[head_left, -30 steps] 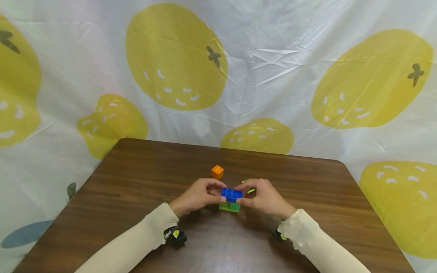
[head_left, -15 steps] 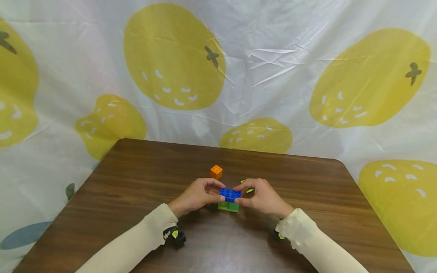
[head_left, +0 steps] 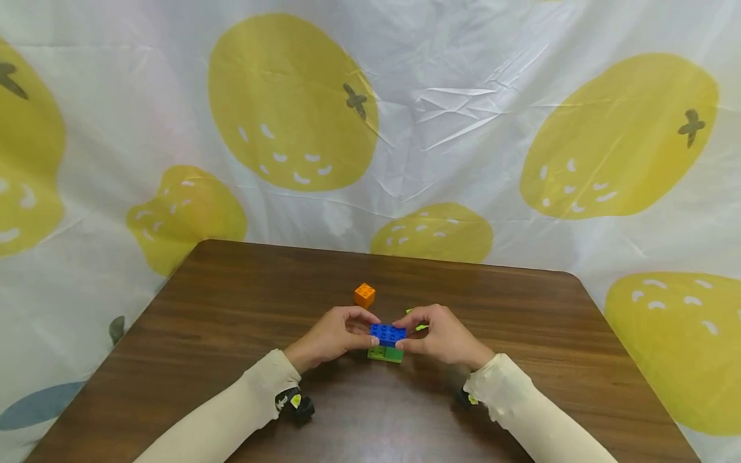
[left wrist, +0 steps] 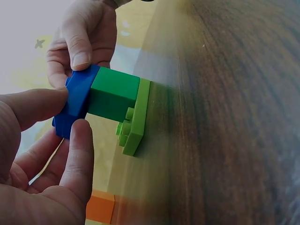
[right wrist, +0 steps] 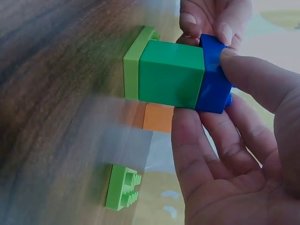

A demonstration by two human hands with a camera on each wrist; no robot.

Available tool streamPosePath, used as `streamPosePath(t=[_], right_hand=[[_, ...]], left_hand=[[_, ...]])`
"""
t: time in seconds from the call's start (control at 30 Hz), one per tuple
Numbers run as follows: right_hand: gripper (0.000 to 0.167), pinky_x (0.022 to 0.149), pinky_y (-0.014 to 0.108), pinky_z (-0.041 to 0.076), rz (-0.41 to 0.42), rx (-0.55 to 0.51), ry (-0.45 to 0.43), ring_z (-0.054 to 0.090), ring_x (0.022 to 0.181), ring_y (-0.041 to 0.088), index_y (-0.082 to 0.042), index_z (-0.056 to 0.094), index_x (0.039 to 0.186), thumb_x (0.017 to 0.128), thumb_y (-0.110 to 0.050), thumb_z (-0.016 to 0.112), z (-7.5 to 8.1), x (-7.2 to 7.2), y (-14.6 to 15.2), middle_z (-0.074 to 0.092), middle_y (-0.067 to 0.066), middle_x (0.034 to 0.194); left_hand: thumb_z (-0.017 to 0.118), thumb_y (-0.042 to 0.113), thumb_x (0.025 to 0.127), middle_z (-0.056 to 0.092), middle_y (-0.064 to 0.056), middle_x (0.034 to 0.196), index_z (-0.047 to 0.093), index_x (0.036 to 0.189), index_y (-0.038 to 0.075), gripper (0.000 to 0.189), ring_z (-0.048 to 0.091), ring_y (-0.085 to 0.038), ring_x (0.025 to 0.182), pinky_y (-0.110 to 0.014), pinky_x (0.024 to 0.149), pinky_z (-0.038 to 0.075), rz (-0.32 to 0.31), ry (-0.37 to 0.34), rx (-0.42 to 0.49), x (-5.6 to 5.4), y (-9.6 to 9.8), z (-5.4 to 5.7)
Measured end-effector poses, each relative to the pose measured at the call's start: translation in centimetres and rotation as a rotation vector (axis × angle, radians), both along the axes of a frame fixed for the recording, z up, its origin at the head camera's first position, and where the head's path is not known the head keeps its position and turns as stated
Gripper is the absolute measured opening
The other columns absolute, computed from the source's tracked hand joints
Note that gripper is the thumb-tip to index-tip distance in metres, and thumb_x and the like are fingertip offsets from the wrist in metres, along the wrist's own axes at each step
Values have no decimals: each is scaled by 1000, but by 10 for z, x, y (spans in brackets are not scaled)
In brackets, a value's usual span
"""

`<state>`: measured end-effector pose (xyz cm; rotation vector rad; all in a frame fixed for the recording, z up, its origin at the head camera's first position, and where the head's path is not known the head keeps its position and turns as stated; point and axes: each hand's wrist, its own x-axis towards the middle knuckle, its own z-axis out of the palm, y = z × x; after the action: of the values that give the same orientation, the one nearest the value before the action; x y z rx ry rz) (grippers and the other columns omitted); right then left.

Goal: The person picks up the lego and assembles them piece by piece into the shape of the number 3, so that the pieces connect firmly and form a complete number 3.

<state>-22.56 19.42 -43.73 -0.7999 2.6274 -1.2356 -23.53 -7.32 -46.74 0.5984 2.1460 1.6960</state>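
Note:
A blue brick [head_left: 388,334] with studs on top is held level at both ends. My left hand [head_left: 334,336] pinches its left end between thumb and fingers. On the other end, my right hand [head_left: 444,339] grips it the same way. Beneath the blue brick sits a green brick [right wrist: 171,75], touching it in both wrist views. That green brick stands on one part of a lime-green flat brick [left wrist: 137,129], whose other studs are bare and lie under the blue brick's left part. The flat brick rests on the table.
An orange brick [head_left: 365,295] stands on the brown table [head_left: 278,276], beyond the hands. Another lime-green flat brick [right wrist: 117,190] lies behind my right hand, partly hidden in the head view. A patterned cloth [head_left: 324,218] hangs behind the table.
The head view has shifted slightly. Both hands keep their hold on the blue brick, and the bricks show no clear movement.

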Motion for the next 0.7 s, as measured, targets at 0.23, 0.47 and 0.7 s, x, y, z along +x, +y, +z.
streamPosePath(t=[0.23, 0.47, 0.7], right_hand=[[30, 73, 27, 61, -2, 0, 21, 71, 88, 17, -14, 82, 113, 85, -21, 90, -1, 1, -1, 78, -5, 94], [32, 77, 25, 63, 7, -1, -18, 74, 93, 20, -13, 81, 114, 85, -22, 90, -1, -1, 0, 80, -2, 99], [32, 81, 25, 64, 21, 13, -30, 75, 96, 23, -13, 80, 115, 86, -21, 90, 0, -2, 1, 80, -1, 100]], left_hand=[[83, 19, 93, 76, -14, 117, 71, 125, 4, 38, 75, -20, 99, -35, 87, 63, 2, 6, -3, -1, -1, -1], [84, 20, 92, 77, -13, 117, 72, 124, 5, 37, 76, -20, 100, -35, 86, 63, 4, -1, -18, 0, 0, 0], [84, 18, 92, 76, -14, 119, 72, 126, 4, 39, 76, -22, 102, -36, 89, 63, -1, -1, 3, 0, -1, 0]])
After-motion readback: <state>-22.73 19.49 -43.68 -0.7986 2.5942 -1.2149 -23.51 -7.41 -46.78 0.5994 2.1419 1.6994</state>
